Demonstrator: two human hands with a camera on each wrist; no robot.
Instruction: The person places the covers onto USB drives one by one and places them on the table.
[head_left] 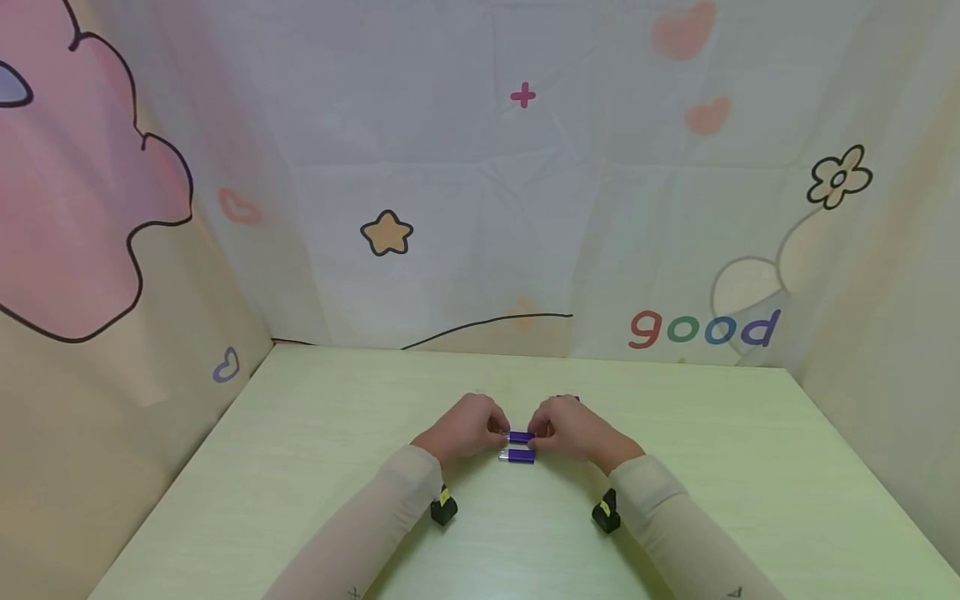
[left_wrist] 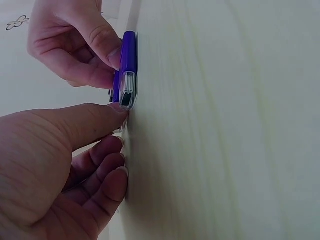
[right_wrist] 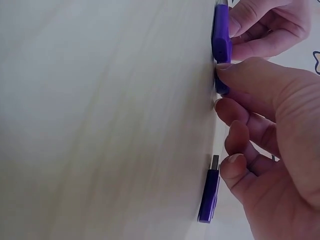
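on the surface (head_left: 322, 417): near usb stick (head_left: 519, 457) beside far stick (head_left: 520, 437)
left hand (head_left: 465, 427): fingers pinching far stick's clear end
right hand (head_left: 576, 428): fingers pinching purple end, likely for steadiness

The word "good" (head_left: 708, 330) is standing in lowercase on the wall cloth (head_left: 450, 150), low on its right side, just above the back edge of the surface (head_left: 337, 400). Its letters are showing different colours: the g is running red, the first o green, the second o blue and the d purple. A magenta plus sign (head_left: 522, 95) is standing on the same cloth, high and near the middle. A small dark mark (head_left: 354, 592) is sitting on the left sleeve (head_left: 375, 517), resembling an x, and another mark (head_left: 735, 592) on the right sleeve (head_left: 690, 525), resembling a triangle; both are appearing too small to read surely
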